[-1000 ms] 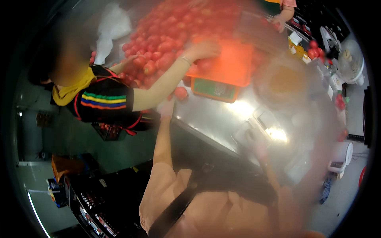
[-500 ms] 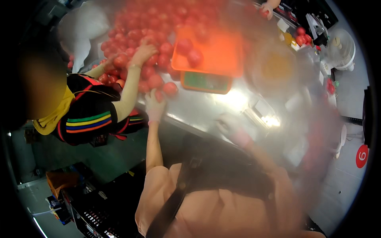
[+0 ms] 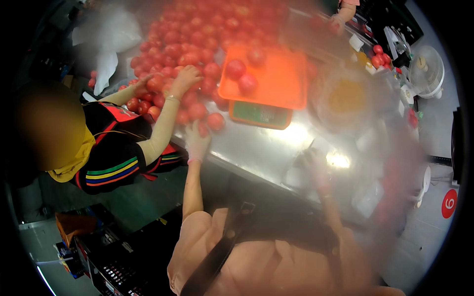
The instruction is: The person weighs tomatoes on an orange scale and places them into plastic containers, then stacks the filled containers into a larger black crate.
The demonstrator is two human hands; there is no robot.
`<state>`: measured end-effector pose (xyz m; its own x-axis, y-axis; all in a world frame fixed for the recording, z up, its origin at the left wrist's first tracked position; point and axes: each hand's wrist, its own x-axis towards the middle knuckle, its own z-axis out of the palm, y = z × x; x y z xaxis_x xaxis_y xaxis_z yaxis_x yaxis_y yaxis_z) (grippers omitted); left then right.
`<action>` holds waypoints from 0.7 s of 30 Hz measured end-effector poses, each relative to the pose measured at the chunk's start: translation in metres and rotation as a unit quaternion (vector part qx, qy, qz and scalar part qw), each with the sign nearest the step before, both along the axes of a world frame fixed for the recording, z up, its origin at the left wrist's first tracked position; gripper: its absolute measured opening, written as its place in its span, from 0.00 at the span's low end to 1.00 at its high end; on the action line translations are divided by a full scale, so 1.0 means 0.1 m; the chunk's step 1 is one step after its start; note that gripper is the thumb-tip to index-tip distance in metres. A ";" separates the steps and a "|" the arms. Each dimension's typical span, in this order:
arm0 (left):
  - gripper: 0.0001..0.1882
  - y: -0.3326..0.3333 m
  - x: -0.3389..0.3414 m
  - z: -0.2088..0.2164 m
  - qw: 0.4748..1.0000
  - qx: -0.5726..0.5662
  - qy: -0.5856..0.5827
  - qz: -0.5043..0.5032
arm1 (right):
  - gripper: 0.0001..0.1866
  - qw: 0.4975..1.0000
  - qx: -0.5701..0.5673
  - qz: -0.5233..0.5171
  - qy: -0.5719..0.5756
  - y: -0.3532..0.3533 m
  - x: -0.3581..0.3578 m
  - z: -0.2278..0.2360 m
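Note:
My gloved left hand (image 3: pixel 197 147) is at the near edge of the metal table, its fingers closed round a small tomato (image 3: pixel 203 129). A larger tomato (image 3: pixel 216 121) lies just beyond that one, at the front of the big heap of tomatoes (image 3: pixel 197 37). An orange tray (image 3: pixel 281 79) sits on a scale with an orange frame and green front panel (image 3: pixel 260 114); three tomatoes show in the tray. Haze blurs my right hand (image 3: pixel 312 164), which is over the table near pale, plastic-looking items; I cannot make out its fingers.
At my left a co-worker in a striped dark top has one hand (image 3: pixel 186 79) on the tomatoes. Another person's hand (image 3: pixel 337 23) shows at the far right. A round, hazy container with yellowish contents (image 3: pixel 345 93) is right of the tray. A white fan (image 3: pixel 425 71) stands beyond.
My right hand has moved right across the table toward the pale items. My left hand stays on the small tomato. The whole view has shifted slightly, and a third tomato in the tray is now clearer.

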<state>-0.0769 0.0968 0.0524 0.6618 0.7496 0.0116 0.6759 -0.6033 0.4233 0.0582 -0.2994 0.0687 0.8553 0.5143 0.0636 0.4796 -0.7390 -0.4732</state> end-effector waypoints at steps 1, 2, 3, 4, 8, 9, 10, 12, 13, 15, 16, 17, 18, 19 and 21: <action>0.38 0.01 0.00 0.03 1.000 0.005 -0.002 0.001 | 0.14 1.000 0.005 0.001 -0.002 0.10 0.00 0.03; 0.37 0.02 -0.01 0.06 0.999 -0.026 -0.028 -0.002 | 0.14 0.999 0.027 0.018 -0.009 0.18 0.01 0.07; 0.37 0.04 0.00 0.09 0.997 -0.058 -0.054 -0.005 | 0.14 0.998 0.049 0.034 -0.016 0.26 0.02 0.12; 0.37 0.07 0.03 0.12 0.997 -0.052 -0.059 -0.003 | 0.15 0.997 0.070 0.029 -0.010 0.34 0.07 0.15; 0.39 0.06 0.14 0.15 0.952 -0.105 -0.286 -0.010 | 0.19 0.983 0.149 0.069 -0.080 1.04 0.43 0.64; 0.39 0.01 0.25 0.23 0.952 -0.108 -0.288 -0.011 | 0.22 0.975 0.169 0.102 -0.106 1.29 0.56 0.70; 0.37 -0.08 0.42 0.40 0.946 -0.104 -0.304 -0.042 | 0.26 0.975 0.154 0.113 -0.114 1.52 0.66 0.74; 0.37 -0.18 0.70 0.63 0.946 -0.057 -0.305 -0.091 | 0.32 0.976 0.122 0.133 -0.125 1.98 0.82 0.74; 0.36 -0.19 0.83 0.65 0.938 -0.054 -0.327 -0.106 | 0.34 0.977 0.100 0.141 -0.128 2.16 0.89 0.72; 0.36 -0.26 1.05 0.79 0.940 -0.050 -0.313 -0.123 | 0.35 0.979 0.133 0.126 -0.087 2.35 1.13 0.67; 0.37 -0.26 1.14 0.75 0.936 -0.044 -0.325 -0.127 | 0.35 0.978 0.140 0.100 -0.122 2.42 1.33 0.63; 0.37 -0.24 1.15 0.74 0.937 -0.041 -0.326 -0.120 | 0.35 0.974 0.147 0.081 -0.149 2.50 1.45 0.64; 0.37 -0.21 1.17 0.74 0.949 -0.041 -0.292 -0.114 | 0.36 0.978 0.112 0.092 -0.153 2.59 1.58 0.65; 0.37 -0.20 1.22 0.73 0.959 -0.045 -0.257 -0.116 | 0.36 0.980 0.075 0.094 -0.157 2.63 1.71 0.67; 0.38 -0.18 1.30 0.72 0.962 -0.028 -0.246 -0.115 | 0.37 0.976 0.067 0.130 -0.161 2.71 1.91 0.59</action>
<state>0.0535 0.0787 0.1246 0.7344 0.5930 0.3301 0.2371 -0.6800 0.6939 0.2491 -0.0288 0.1272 0.6217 0.6800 0.3888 0.7823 -0.5141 -0.3518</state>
